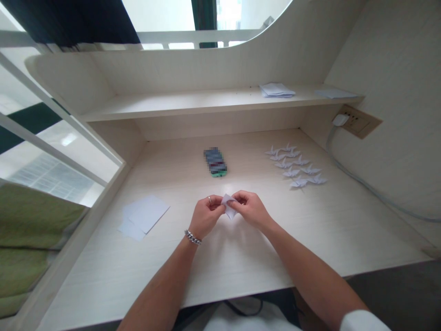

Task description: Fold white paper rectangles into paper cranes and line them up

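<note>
Our left hand (204, 217) and right hand (254, 210): fingers (217, 199) pinch 1 folded paper (230, 213) | we see 10 paper birds (283, 164) on the surface (165, 170) | 1 blurry dark thing (215, 161)

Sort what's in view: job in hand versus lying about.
Likely job:
small folded white paper, in left hand and right hand
white paper cranes
flat white paper sheets
possibly layered white paper above

Likely lying about:
dark, green-edged rectangular object
white plastic plug, grey cable

A blurred, green-edged object (216, 162) lies far on the desk (165, 170); at right, a white plug (341, 120) with a cable (358, 178) sits in a wall socket (365, 125).
</note>
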`<state>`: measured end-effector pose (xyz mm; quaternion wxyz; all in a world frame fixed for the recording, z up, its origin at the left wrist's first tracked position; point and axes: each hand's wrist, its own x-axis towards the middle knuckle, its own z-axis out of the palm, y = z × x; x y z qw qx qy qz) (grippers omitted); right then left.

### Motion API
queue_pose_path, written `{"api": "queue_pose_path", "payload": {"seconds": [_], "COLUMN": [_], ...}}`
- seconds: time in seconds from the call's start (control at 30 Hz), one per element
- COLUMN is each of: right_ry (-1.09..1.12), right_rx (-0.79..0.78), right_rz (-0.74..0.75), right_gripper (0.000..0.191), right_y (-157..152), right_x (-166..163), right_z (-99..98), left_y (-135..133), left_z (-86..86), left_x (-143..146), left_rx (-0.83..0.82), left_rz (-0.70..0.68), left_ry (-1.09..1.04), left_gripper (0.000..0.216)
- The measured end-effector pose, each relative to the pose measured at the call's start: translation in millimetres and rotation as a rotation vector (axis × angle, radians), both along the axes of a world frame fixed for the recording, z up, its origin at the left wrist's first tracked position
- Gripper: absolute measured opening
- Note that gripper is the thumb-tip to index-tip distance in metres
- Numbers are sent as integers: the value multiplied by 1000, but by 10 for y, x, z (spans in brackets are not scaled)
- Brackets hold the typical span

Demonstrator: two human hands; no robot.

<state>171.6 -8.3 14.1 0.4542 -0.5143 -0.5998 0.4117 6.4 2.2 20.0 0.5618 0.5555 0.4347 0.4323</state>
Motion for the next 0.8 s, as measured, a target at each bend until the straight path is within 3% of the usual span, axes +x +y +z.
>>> {"api": "queue_pose_path", "payload": {"seconds": [0.27, 0.53, 0.8], "right_ry": [-79, 91, 227], "right_rx": [9, -76, -102], "right_rz": [1, 2, 1], "right_gripper": [14, 17, 23], "right_y": [-12, 31, 40], "right_x": [-23, 6, -2], "right_z": [-13, -24, -65], "left_y": [7, 18, 13], "left_z": [-42, -1, 19], "left_x": [8, 29, -3], "left_rx": [87, -240, -313], "left_rz": [56, 40, -61], "left_ry": [163, -284, -386], "left_gripper": [16, 31, 26]}}
